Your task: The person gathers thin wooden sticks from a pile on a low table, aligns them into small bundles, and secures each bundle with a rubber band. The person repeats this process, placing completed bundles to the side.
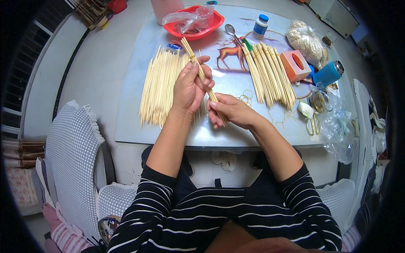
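A thin bundle of wooden skewers (204, 77) slants between my two hands above the table's near half, a rubber band around its upper end. My left hand (192, 82) is closed around the middle of the bundle, thumb along it. Fingers of my right hand (230, 110) pinch its lower end. Beside my left hand lies a wide pile of loose skewers (160, 86). Further right, several banded bundles of skewers (270, 76) lie side by side. Loose rubber bands (246, 97) are scattered between my right hand and those bundles.
Behind are a red basin (219, 22) with a plastic bag, and a white bottle (260, 27) with a blue cap. On the right stand an orange tissue box (295, 65), a blue flask (329, 74), scissors (312, 125) and a clear bag (338, 135). A covered chair (74, 147) is at left.
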A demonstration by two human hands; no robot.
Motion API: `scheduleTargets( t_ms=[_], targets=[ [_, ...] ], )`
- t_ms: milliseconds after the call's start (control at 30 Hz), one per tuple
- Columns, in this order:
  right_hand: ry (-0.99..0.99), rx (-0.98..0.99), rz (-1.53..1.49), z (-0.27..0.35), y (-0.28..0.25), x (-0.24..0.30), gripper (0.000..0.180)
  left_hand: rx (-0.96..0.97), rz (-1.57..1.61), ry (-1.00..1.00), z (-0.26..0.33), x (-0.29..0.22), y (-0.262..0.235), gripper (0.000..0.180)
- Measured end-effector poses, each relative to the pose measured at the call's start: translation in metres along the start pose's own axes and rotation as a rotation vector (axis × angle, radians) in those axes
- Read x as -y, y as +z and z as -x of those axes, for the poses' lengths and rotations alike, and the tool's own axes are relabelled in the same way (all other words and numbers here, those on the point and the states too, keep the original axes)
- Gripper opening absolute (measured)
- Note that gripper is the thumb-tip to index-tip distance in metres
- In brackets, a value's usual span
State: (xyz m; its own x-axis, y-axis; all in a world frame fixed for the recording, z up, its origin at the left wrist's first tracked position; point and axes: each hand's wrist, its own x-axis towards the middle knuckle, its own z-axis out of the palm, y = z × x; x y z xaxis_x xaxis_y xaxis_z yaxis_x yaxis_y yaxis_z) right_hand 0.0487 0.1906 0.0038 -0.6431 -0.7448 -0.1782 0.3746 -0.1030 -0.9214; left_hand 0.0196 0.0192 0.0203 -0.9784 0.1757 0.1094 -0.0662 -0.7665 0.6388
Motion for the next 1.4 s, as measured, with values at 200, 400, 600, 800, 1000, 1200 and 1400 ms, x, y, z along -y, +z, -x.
scheduleTargets(
  t_ms=[200,400,600,800,1000,1200,1400],
  targets=[
    [-0.541,-0.687,0.764,0.003,-0.012,0.015,0.014,0.016,-0.24,-0.075,0.007,0.004,0.02,0.035],
    [-0.785,-0.788,1.062,0.018,-0.016,0.038,0.016,0.023,-0.449,-0.2,0.02,0.033,0.038,0.054],
    [-0.788,-0.843,1.346,0.02,-0.026,0.036,0.017,0.058,-0.559,-0.201,0.022,0.046,0.036,0.056],
    [-0.851,-0.848,1.364,0.016,-0.028,0.03,0.016,0.06,-0.402,-0.289,0.023,0.038,0.038,0.057],
    [-0.824,-0.856,1.237,0.018,-0.026,0.034,0.011,0.078,-0.25,-0.371,0.023,0.034,0.038,0.051],
    [-0.762,-0.821,1.027,0.022,-0.028,0.039,0.007,0.089,-0.135,-0.381,0.022,0.034,0.038,0.051],
    [-0.745,-0.767,0.945,0.026,-0.032,0.043,0.009,0.089,-0.113,-0.381,0.022,0.033,0.037,0.054]
  ],
)
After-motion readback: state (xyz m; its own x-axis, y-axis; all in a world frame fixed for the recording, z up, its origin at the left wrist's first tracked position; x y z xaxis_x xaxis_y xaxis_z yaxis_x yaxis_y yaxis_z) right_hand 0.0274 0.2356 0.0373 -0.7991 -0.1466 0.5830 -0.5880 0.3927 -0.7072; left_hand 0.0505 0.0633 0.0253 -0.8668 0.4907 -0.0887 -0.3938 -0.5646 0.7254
